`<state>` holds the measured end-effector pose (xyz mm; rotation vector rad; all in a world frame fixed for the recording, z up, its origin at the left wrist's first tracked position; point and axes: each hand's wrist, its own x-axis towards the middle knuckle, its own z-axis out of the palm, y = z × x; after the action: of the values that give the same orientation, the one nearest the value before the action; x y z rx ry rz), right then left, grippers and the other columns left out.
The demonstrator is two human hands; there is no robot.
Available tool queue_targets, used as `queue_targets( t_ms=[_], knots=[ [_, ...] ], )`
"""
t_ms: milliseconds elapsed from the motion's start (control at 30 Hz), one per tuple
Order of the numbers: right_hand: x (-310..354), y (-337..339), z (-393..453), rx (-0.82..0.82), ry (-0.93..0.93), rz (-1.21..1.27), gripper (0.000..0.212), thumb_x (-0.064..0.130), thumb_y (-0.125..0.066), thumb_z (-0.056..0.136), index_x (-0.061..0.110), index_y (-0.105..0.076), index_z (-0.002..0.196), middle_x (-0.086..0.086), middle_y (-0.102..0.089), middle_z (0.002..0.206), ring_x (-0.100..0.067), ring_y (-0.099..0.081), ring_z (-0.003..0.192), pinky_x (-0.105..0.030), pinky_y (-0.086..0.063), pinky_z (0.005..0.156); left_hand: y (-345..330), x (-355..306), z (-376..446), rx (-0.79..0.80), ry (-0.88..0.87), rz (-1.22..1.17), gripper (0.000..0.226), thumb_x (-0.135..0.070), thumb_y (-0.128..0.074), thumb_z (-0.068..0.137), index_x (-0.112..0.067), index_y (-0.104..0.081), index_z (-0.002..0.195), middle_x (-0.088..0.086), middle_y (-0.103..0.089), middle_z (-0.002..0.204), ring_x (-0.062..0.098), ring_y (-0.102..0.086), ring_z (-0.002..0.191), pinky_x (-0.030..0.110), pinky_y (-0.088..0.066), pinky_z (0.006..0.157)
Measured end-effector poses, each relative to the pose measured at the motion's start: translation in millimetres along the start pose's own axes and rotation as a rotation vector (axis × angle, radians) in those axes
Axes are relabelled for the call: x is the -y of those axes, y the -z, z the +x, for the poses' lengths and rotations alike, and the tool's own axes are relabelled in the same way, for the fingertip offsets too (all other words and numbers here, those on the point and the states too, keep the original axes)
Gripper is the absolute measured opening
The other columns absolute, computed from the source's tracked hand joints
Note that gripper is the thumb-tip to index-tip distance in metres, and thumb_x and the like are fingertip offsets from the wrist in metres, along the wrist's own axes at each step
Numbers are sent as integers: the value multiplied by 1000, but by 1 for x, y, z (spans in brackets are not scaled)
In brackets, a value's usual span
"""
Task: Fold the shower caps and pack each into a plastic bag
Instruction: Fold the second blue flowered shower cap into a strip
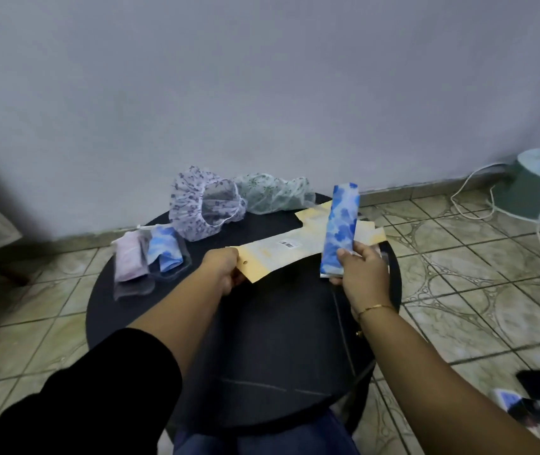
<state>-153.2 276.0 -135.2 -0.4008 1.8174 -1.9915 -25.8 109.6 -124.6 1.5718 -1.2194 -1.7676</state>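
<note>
Against a pale wall and tiled floor, a round dark table (262,339) carries the work: the right hand (365,277) pinches the lower end of a folded blue cloud-print shower cap (340,229), a slim soft strip whose long axis runs up and away from the grip. Left of the cap, the left hand (224,269) grips the near end of a flat, stiff-looking yellow packaging sheet (298,249) whose far end lies behind the strip. Beyond the cap, two loose filmy caps (196,205) sit by the wall; two bagged caps (150,257) lie far left.

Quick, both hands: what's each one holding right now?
Left hand: grips the near end of the yellow card sheet.
Right hand: grips the lower end of the folded blue shower cap, held upright.
</note>
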Motion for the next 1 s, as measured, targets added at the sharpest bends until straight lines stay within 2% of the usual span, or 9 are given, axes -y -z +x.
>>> queue_targets(
  t_ms=[67, 200, 267, 400, 467, 567, 733, 900, 1000],
  knots=[
    [2, -4, -13, 38, 8, -10, 23, 10, -54, 93, 13, -57, 116, -2, -63, 90, -18, -62, 73, -19, -51, 44, 24, 5, 0, -50, -7, 83, 12, -1, -40, 94, -6, -50, 97, 13, -61, 86, 22, -61, 72, 36, -54, 63],
    [1, -8, -34, 61, 20, -7, 24, 11, -55, 93, 13, -57, 117, 3, -62, 86, -14, -60, 69, -18, -51, 43, 57, 10, 6, -129, -134, 377, 36, 0, -44, 92, 5, -50, 127, 19, -60, 110, 29, -59, 96, 35, -52, 79],
    [-1, -11, -42, 78, 15, 9, 23, 10, -55, 93, 13, -58, 115, 2, -62, 85, -14, -60, 67, -19, -50, 42, 66, 10, -2, -153, -214, 537, 34, -4, -45, 94, 7, -52, 126, 19, -59, 122, 31, -59, 105, 35, -52, 82],
    [-3, -14, -49, 59, -34, 69, 19, 10, -55, 93, 13, -60, 111, 1, -65, 82, -16, -60, 65, -20, -48, 42, 66, 16, -16, -339, -324, 990, 38, -17, -50, 90, -3, -55, 125, 16, -54, 129, 34, -51, 119, 38, -43, 96],
    [-5, -14, -50, 39, -48, 85, 21, 11, -55, 93, 12, -61, 113, -3, -66, 88, -17, -61, 67, -20, -47, 43, 57, 22, -27, -433, -518, 1133, 40, -23, -48, 89, -12, -54, 126, 13, -49, 132, 32, -45, 122, 39, -37, 98],
    [-8, -16, -52, 35, -65, 98, 21, 11, -55, 93, 12, -61, 113, -6, -65, 93, -17, -60, 68, -19, -46, 43, 23, 38, -50, -291, -780, 1152, 41, -36, -44, 93, -23, -52, 131, 9, -47, 132, 28, -42, 122, 37, -36, 97],
    [-5, -16, -58, 63, -93, 95, 15, 11, -55, 93, 13, -61, 106, -3, -66, 87, -16, -61, 66, -20, -48, 43, -12, 75, -64, 3, -704, 1462, 55, -59, -32, 93, -30, -37, 139, 6, -37, 143, 29, -30, 129, 42, -27, 102],
    [2, -1, -54, 157, -161, 44, 13, 13, -55, 93, 14, -60, 106, -7, -66, 98, -19, -62, 73, -24, -49, 47, 13, 62, -55, 219, -664, 1602, 47, -45, -34, 97, -33, -33, 143, 1, -25, 153, 30, -23, 137, 46, -24, 108],
    [4, 3, -54, 207, -189, 44, 21, 11, -55, 93, 9, -60, 114, -10, -66, 101, -19, -61, 71, -21, -48, 41, 40, 51, -48, 392, -624, 1437, 36, -32, -38, 96, -26, -50, 129, 1, -43, 143, 27, -38, 131, 41, -33, 106]
  ],
)
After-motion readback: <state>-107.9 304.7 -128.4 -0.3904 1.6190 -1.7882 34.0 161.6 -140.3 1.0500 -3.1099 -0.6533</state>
